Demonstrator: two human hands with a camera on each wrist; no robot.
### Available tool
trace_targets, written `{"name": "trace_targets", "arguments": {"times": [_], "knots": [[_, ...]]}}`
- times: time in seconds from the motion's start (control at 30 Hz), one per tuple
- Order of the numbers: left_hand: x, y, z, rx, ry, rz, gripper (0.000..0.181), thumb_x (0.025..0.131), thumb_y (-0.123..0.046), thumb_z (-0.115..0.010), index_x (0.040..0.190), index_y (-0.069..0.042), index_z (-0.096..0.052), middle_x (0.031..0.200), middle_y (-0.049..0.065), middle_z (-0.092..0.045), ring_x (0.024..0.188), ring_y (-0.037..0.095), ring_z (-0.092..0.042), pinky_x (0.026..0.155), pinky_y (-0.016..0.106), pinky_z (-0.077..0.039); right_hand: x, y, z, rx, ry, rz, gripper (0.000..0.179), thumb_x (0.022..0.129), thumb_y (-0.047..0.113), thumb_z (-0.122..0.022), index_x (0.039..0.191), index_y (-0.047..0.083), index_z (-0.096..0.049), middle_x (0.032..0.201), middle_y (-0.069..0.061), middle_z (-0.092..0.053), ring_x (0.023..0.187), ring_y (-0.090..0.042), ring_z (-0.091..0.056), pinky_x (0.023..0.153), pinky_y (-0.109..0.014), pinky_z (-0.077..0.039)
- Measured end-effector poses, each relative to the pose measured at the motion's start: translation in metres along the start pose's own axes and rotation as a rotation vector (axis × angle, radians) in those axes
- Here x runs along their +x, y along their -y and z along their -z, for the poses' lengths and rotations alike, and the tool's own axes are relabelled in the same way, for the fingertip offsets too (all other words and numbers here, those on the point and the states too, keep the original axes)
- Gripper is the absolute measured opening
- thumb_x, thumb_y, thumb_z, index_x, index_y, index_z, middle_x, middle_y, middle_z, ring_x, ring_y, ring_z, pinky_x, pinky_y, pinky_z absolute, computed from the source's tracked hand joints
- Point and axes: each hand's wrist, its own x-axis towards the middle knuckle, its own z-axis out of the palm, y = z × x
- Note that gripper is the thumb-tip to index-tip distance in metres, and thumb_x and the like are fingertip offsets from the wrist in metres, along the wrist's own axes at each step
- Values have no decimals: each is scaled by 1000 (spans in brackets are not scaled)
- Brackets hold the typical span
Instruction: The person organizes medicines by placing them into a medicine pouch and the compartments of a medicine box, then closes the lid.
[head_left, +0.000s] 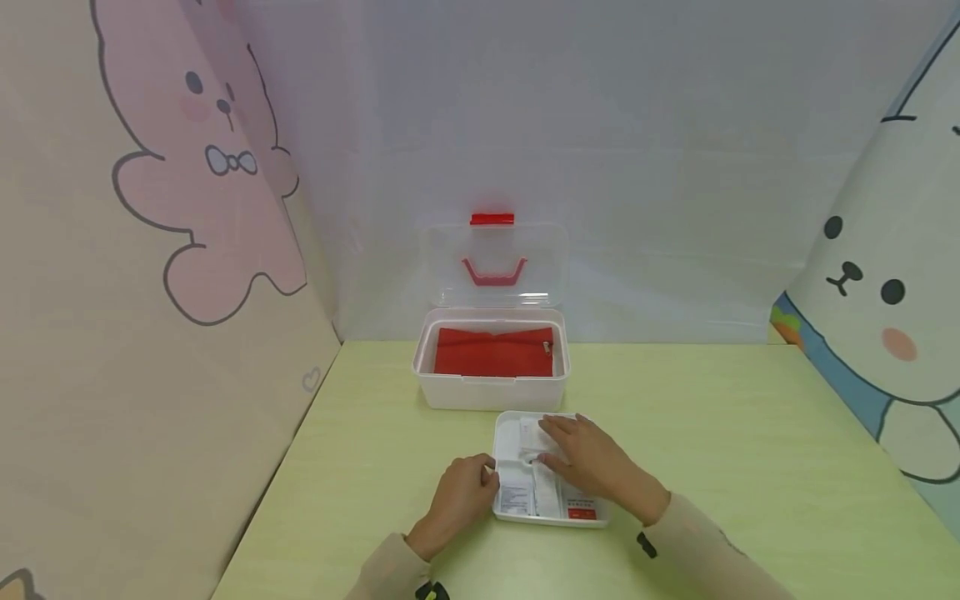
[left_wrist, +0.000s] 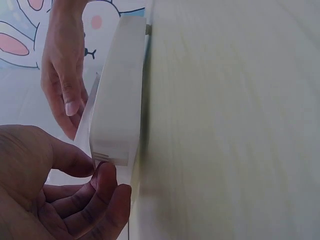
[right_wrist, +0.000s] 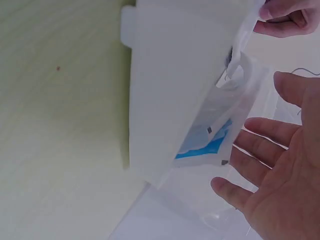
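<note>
Fingers [head_left: 551, 427] of the right hand [head_left: 592, 462] lie straight and relaxed, spread flat over the packets inside a shallow white divided tray [head_left: 504, 425]; they curl round nothing. In the right wrist view the open palm [right_wrist: 287, 175] hovers just beside a clear sachet with blue print [right_wrist: 212, 140] that sits against the tray wall [right_wrist: 170, 90]. The left hand [head_left: 457, 496] is at the tray's left edge, thumb and fingertips curled onto the rim; the left wrist view shows the thumb [left_wrist: 70, 157] and a fingertip [left_wrist: 102, 182] pinching the tray's near corner [left_wrist: 115, 125].

The tray rests on the pale green table [head_left: 712, 433], near the front edge, directly before the person. It holds several flat white packets and, at its near right corner, one with a red label [head_left: 581, 510].

Just behind the tray, touching or nearly so, stands a translucent white storage box [head_left: 491, 392] with its lid [head_left: 495, 250] raised upright; the lid carries a red handle [head_left: 494, 273] and red latch [head_left: 492, 219]. A red fabric item [head_left: 491, 354] fills the box interior. Cartoon-animal panels stand at left, rear and right.
</note>
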Motion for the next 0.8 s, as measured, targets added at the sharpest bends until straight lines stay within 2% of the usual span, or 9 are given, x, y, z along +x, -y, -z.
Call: {"name": "trace_targets", "arguments": {"times": [0.13,0.27,0.43,0.5,0.63,0.7,0.8], "knots": [[0,0,-1,-5,-4,1,19,89,-12,-62,100,1,-70,60,-7,-56,47,1,-43,44,20,-37,-7,-3,10,1,-43,-15,57,91,38,-67,137,6,-55,140,-12,-57,129,-31,-55,111,-52,-38],[-1,-2,0,-12,-1,6,20,90,-13,-61,101,1,-70,60,-8,-55,47,1,-43,43,20,-37,-16,-8,17,-22,-133,-42,55,91,36,-68,136,6,-57,138,-14,-59,124,-34,-58,102,-51,-47],[-1,-2,0,-9,1,20,21,90,-14,-61,102,1,-70,60,-8,-54,47,1,-43,43,19,-36,-27,-15,20,-43,-271,-88,47,87,24,-73,126,2,-62,127,-16,-65,113,-33,-64,90,-49,-54],[-1,-2,0,-10,1,22,21,90,-14,-62,102,1,-70,60,-8,-55,47,1,-43,43,19,-36,-31,-18,20,-45,-301,-116,44,86,21,-74,123,0,-63,121,-16,-67,107,-33,-66,85,-48,-56],[0,-2,0,-13,-1,26,21,90,-15,-62,102,0,-71,60,-8,-56,47,1,-44,43,20,-37,-39,-22,18,-52,-277,-199,39,86,21,-73,118,0,-65,107,-16,-70,85,-29,-69,71,-43,-58],[0,-1,-1,-11,-3,25,22,90,-15,-61,102,0,-71,61,-7,-57,47,1,-44,43,20,-37,-43,-22,18,-51,-224,-253,36,87,23,-72,114,0,-66,98,-15,-71,71,-23,-66,62,-39,-55],[0,0,-1,-7,-9,24,21,90,-16,-61,101,-1,-71,62,-7,-58,47,1,-45,44,20,-38,-46,-22,18,-22,-121,-327,30,88,25,-70,105,0,-66,79,-9,-68,57,-17,-54,51,-32,-45]]}}
